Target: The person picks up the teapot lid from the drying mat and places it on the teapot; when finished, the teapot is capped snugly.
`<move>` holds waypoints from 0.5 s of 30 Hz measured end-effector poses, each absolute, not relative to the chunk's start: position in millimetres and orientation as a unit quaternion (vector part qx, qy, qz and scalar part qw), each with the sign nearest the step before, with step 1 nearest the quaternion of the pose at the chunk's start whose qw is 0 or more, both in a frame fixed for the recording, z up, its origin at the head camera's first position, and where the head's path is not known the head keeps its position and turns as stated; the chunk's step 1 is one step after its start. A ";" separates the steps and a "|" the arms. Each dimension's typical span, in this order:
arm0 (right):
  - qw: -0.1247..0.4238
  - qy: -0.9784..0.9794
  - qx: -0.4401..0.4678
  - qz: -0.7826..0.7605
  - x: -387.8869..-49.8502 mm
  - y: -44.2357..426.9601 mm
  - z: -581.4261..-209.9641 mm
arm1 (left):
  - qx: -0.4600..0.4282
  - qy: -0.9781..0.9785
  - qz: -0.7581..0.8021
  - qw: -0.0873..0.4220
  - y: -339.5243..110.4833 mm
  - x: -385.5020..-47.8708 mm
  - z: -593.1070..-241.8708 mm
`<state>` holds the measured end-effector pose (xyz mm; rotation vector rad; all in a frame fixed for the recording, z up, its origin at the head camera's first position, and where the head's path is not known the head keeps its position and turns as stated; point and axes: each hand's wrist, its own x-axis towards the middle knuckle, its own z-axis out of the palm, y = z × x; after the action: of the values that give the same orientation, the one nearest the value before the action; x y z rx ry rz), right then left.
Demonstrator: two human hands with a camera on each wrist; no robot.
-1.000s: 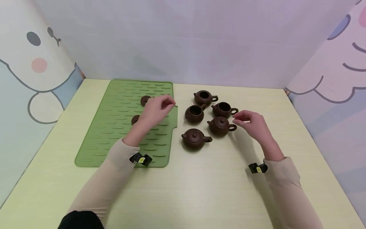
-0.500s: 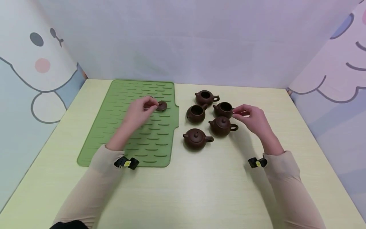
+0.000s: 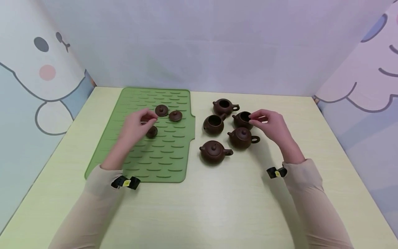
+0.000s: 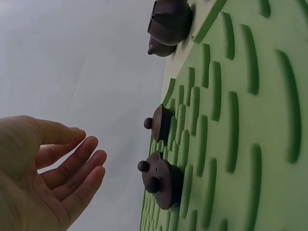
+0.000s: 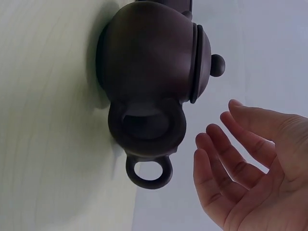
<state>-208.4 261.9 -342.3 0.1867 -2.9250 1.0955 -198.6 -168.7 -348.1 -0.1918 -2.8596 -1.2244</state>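
My left hand (image 3: 135,126) hovers over the green mat with loosely bent fingers and holds nothing. Three dark brown teapot lids lie by it on the mat: a far lid (image 3: 161,110), a right lid (image 3: 175,116) and a near lid (image 3: 151,132) partly behind the fingers. Above the table, my right hand (image 3: 272,126) has relaxed fingers and grips nothing. In the head view its fingertips overlap an open teapot (image 3: 240,120); the right wrist view shows them apart from a lidded teapot (image 5: 147,53).
The green mat (image 3: 124,159) covers the table's left part. To its right stand two more lidless teapots, a far one (image 3: 222,106) and a middle one (image 3: 212,125), and a second lidded teapot (image 3: 213,152) in front. A pale wall (image 3: 202,52) rises behind.
My left hand has moved left across the mat, uncovering the right lid and then the far lid. My right hand has shifted slightly left and away from me, over the open teapot's handle.
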 end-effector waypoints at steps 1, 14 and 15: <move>0.008 -0.935 0.061 0.350 -209.7 260.3 -341.8 | -0.061 -0.918 -0.392 0.013 -170.9 -198.1 -349.0; -0.002 -0.926 0.082 0.369 -227.9 240.8 -343.3 | -0.043 -0.921 -0.386 0.008 -187.9 -193.5 -357.2; -0.003 -0.926 0.083 0.368 -229.2 239.4 -343.5 | -0.040 -0.921 -0.387 0.006 -188.6 -193.1 -357.5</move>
<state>-229.2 239.4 -343.5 0.2613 -2.9148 1.1575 -193.1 -188.6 -357.5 -0.1259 -2.8825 -1.2118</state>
